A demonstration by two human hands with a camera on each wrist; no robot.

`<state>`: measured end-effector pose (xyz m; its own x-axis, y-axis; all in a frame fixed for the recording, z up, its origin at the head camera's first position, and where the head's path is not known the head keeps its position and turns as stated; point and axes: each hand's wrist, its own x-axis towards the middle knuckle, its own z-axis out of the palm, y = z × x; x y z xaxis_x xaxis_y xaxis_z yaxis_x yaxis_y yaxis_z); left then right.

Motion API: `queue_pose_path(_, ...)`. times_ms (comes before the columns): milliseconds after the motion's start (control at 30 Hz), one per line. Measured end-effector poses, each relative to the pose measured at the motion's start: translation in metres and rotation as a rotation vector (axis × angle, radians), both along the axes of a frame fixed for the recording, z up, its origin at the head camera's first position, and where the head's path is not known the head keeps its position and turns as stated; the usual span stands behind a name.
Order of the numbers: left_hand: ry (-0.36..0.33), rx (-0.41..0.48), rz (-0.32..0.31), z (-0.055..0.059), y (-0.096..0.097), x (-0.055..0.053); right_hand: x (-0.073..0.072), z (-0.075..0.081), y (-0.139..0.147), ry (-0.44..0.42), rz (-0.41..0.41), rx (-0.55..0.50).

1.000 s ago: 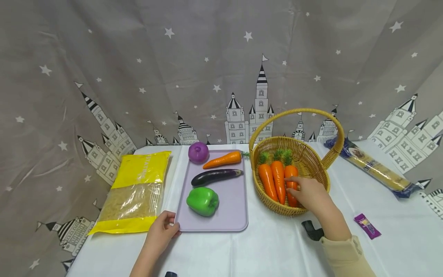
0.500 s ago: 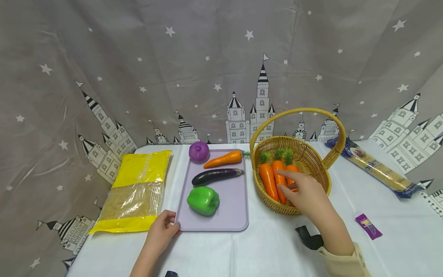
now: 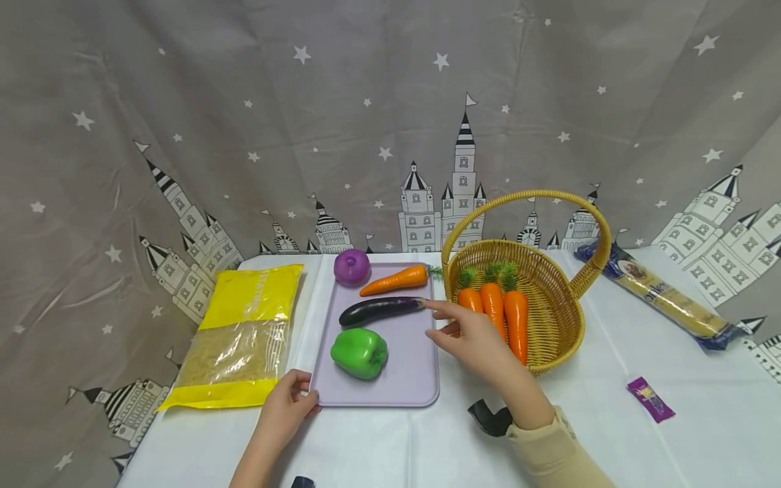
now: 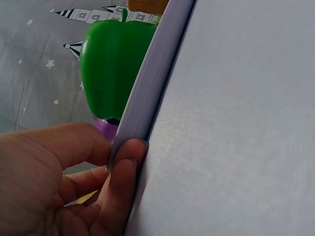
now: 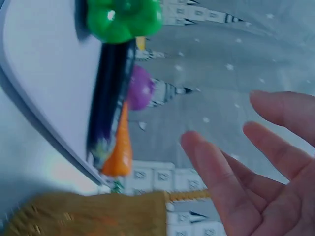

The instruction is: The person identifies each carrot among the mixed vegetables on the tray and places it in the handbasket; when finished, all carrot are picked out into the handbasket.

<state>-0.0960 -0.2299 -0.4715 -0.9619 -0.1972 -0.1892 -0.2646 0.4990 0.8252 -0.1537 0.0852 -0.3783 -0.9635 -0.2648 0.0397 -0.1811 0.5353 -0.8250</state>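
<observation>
At the near left corner of a lilac tray (image 3: 405,379), my left hand (image 3: 285,407) pinches the rim; the left wrist view shows thumb above and fingers beneath the tray edge (image 4: 156,69). On the tray lie a green bell pepper (image 3: 358,354), a dark purple eggplant (image 3: 378,310) and an orange carrot (image 3: 396,280), with a purple onion (image 3: 351,267) at the far left corner. My right hand (image 3: 478,342) is over the tray's right edge, fingertips by the eggplant's stem end. In the right wrist view its fingers (image 5: 211,167) are spread and hold nothing.
Right of the tray stands a yellow wicker basket (image 3: 558,332) with a tall handle, holding three carrots (image 3: 516,318). A yellow bag (image 3: 234,339) of dry food lies left. A long pasta pack (image 3: 665,298) and small purple packet (image 3: 650,400) lie right. A patterned curtain hangs behind.
My right hand has left the carrots in the basket and moved left to the tray's right edge, near the eggplant. My left hand stays on the tray corner.
</observation>
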Motion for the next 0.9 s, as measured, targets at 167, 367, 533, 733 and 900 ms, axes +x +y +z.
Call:
queue_pose_path(167, 0.001, -0.001, 0.002, -0.001, -0.001, 0.0, -0.016, -0.011, -0.021, 0.007, -0.016, -0.073)
queue_pose_path(367, 0.001, -0.003, 0.01, -0.002, -0.001, 0.0, -0.036, -0.023, -0.039, 0.037, -0.046, -0.077)
queue_pose_path(533, 0.002, 0.0, 0.017, -0.001, 0.0, 0.001, -0.053, -0.024, -0.05, 0.048, -0.085, -0.022)
queue_pose_path(733, 0.009, 0.001, 0.011, 0.0, 0.0, 0.001, -0.074, -0.027, -0.061, 0.005, -0.128, 0.028)
queue_pose_path(900, 0.014, 0.001, 0.003, -0.001, 0.0, 0.0, -0.089, -0.033, -0.068, -0.011, -0.172, 0.036)
